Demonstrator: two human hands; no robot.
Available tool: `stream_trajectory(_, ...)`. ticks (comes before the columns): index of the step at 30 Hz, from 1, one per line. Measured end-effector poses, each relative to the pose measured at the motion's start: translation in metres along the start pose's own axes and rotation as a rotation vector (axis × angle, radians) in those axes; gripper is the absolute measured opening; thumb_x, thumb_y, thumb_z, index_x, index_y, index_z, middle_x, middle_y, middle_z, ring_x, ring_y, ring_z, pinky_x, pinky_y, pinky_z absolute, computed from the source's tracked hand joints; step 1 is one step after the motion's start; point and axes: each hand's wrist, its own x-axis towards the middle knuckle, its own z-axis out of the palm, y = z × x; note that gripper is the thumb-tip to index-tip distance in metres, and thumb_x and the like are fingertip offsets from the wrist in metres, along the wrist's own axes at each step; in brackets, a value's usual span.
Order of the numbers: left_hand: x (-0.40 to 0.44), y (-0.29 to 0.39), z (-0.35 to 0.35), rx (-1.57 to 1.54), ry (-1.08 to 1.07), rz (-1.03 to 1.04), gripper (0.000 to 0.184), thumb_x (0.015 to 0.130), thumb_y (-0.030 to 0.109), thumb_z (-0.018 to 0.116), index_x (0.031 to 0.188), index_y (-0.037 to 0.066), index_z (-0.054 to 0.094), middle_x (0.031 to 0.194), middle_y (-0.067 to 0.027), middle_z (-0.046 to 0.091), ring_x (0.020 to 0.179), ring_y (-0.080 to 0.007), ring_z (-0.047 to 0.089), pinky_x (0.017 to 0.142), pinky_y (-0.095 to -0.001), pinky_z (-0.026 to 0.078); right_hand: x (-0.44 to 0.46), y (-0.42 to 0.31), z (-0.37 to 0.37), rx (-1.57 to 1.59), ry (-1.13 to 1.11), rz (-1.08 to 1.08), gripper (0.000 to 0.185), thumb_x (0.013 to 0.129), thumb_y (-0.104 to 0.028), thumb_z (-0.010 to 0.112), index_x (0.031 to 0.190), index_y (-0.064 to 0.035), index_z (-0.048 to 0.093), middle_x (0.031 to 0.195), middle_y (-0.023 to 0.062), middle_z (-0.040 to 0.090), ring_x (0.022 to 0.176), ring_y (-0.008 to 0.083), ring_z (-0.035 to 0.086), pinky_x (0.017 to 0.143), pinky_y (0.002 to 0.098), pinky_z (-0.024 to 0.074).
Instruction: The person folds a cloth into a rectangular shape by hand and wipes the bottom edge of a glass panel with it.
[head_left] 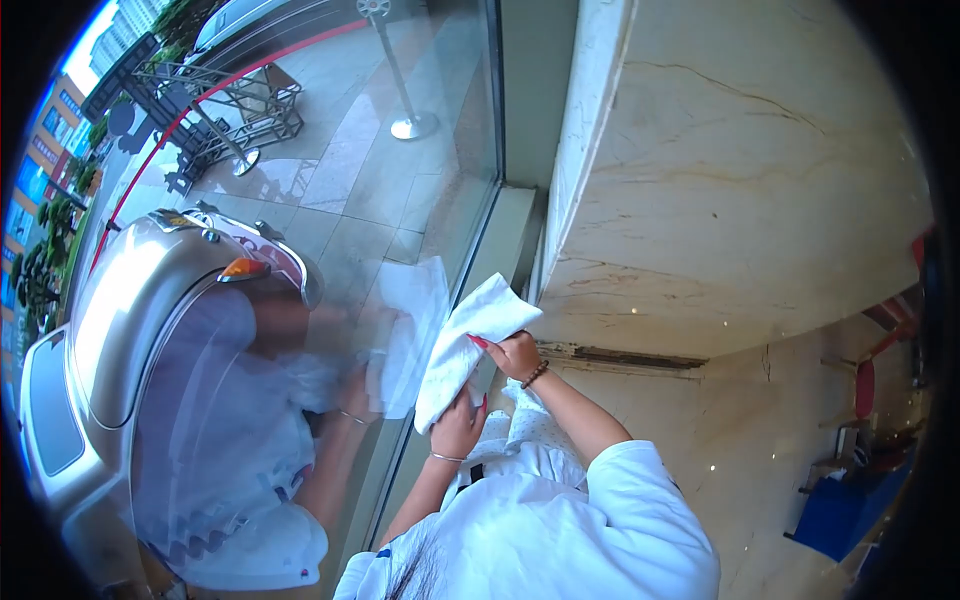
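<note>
A white cloth (468, 345) is stretched between my two hands, close to a large glass pane (340, 300). My left hand (458, 425), with a thin bracelet at the wrist, grips the cloth's lower end. Higher up and to the right, my right hand (516, 355), wearing a beaded bracelet, holds its other side with the thumb on top. The glass mirrors the cloth and my arms. Whether the cloth touches the pane I cannot tell.
A dark window frame (480, 240) borders the glass, beside a marble wall (730, 180). Through the pane show a silver vehicle (120, 310), a metal post (412, 125) and a red rope barrier (170, 130). A blue object (835, 515) and a red chair (865, 388) stand at the right.
</note>
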Motion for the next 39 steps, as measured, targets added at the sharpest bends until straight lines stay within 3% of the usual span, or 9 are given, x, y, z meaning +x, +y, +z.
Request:
stream_trajectory(15,-0.134,-0.024,-0.055,0.0,0.095,-0.093,0.059,0.074,0.023,0.056,0.124,-0.005,0.04,0.119,-0.0276,0.045,0.112,-0.0403,0.042,0.097,-0.0439,0.031,-0.065,-0.123,0.051,0.007,-0.1,-0.031,0.023,0.083,-0.019,0.053,0.092,-0.0011,0.065,0.08,0.0168,0.064,0.071,0.0315,0.061,0.067,0.0391,0.0472)
stream_trajectory(20,-0.051,-0.061,0.102,-0.044,0.094,-0.159,0.055,0.077,0.026,0.056,0.123,-0.001,0.042,0.117,-0.0232,0.048,0.111,-0.0367,0.044,0.096,-0.0422,0.033,-0.083,0.068,0.091,0.021,-0.144,-0.109,0.021,0.082,-0.016,0.055,0.088,0.0013,0.065,0.08,0.0186,0.063,0.073,0.0326,0.061,0.069,0.0398,0.0473)
stream_trajectory(24,-0.21,-0.118,-0.008,-0.136,-0.016,-0.238,0.046,0.073,0.02,0.057,0.115,0.003,0.049,0.108,-0.0217,0.054,0.101,-0.0353,0.052,0.087,-0.0404,0.041,-0.167,-0.064,0.163,-0.096,-0.313,-0.216,0.021,0.083,-0.013,0.054,0.09,0.0046,0.063,0.087,0.0196,0.063,0.081,0.0332,0.061,0.077,0.0413,0.0453)
stream_trajectory(26,-0.314,-0.08,-0.043,-0.119,0.092,-0.124,0.054,0.07,0.013,0.054,0.122,0.005,0.044,0.118,-0.0206,0.049,0.111,-0.0348,0.046,0.095,-0.0401,0.036,-0.223,-0.194,0.113,0.055,-0.238,-0.275,0.022,0.086,-0.008,0.05,0.098,0.0062,0.061,0.095,0.0215,0.062,0.089,0.0341,0.06,0.083,0.0409,0.0433)
stream_trajectory(28,-0.414,-0.022,-0.059,-0.156,0.036,-0.092,0.055,0.071,0.014,0.053,0.124,0.005,0.042,0.12,-0.0203,0.048,0.112,-0.0345,0.045,0.096,-0.0406,0.036,-0.31,-0.268,0.051,0.234,-0.265,-0.016,0.022,0.088,-0.006,0.048,0.1,0.0072,0.061,0.096,0.0207,0.062,0.089,0.0301,0.06,0.081,0.0402,0.0444)
stream_trajectory(30,-0.501,0.039,-0.04,-0.133,0.152,-0.008,0.046,0.072,0.022,0.053,0.113,0.002,0.048,0.102,-0.0194,0.057,0.093,-0.034,0.056,0.08,-0.0408,0.047,-0.392,-0.322,-0.026,0.197,-0.324,0.061,0.027,0.089,-0.011,0.047,0.109,0.0032,0.058,0.103,0.02,0.061,0.091,0.0267,0.058,0.082,0.0351,0.0434)
stream_trajectory(31,-0.542,0.076,-0.055,-0.169,-0.005,-0.08,0.046,0.07,0.022,0.053,0.111,0.001,0.049,0.098,-0.0193,0.058,0.087,-0.0334,0.058,0.075,-0.041,0.048,-0.431,-0.345,-0.057,0.199,-0.314,0.067,0.027,0.09,-0.013,0.047,0.108,0.0046,0.058,0.101,0.0211,0.061,0.088,0.0278,0.059,0.079,0.0355,0.0446)
stream_trajectory(37,-0.769,0.16,-0.113,0.146,0.439,-0.239,0.047,0.066,0.023,0.058,0.108,0.001,0.054,0.105,-0.0135,0.056,0.103,-0.0284,0.05,0.093,-0.0416,0.037,-0.523,-0.525,-0.053,0.427,-0.681,-0.177,0.03,0.092,-0.017,0.043,0.109,0.0036,0.057,0.101,0.0224,0.061,0.088,0.0283,0.06,0.077,0.0352,0.0452)
stream_trajectory(39,-0.818,0.16,-0.116,0.117,0.386,-0.293,0.049,0.065,0.023,0.059,0.108,0.001,0.054,0.108,-0.0135,0.055,0.105,-0.0281,0.049,0.093,-0.0416,0.036,-0.559,-0.556,-0.054,0.403,-0.75,-0.173,0.031,0.092,-0.018,0.042,0.11,0.0025,0.057,0.102,0.0225,0.06,0.089,0.0281,0.06,0.078,0.0349,0.045)
